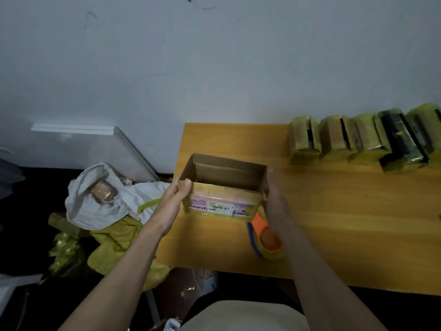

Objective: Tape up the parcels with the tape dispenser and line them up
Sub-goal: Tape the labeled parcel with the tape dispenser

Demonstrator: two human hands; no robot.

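Both hands clasp the open cardboard box (222, 187) over the table (334, 223), left hand (177, 194) and right hand (274, 199) on its short ends, while the tape dispenser (265, 237) lies just under the right wrist, nearer that grip.

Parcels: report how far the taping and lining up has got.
Done: five taped parcels stand in a row along the table's far edge. In hand: left hand and right hand hold an open cardboard box, untaped. Left: tape it with the tape dispenser; more in the white bag.
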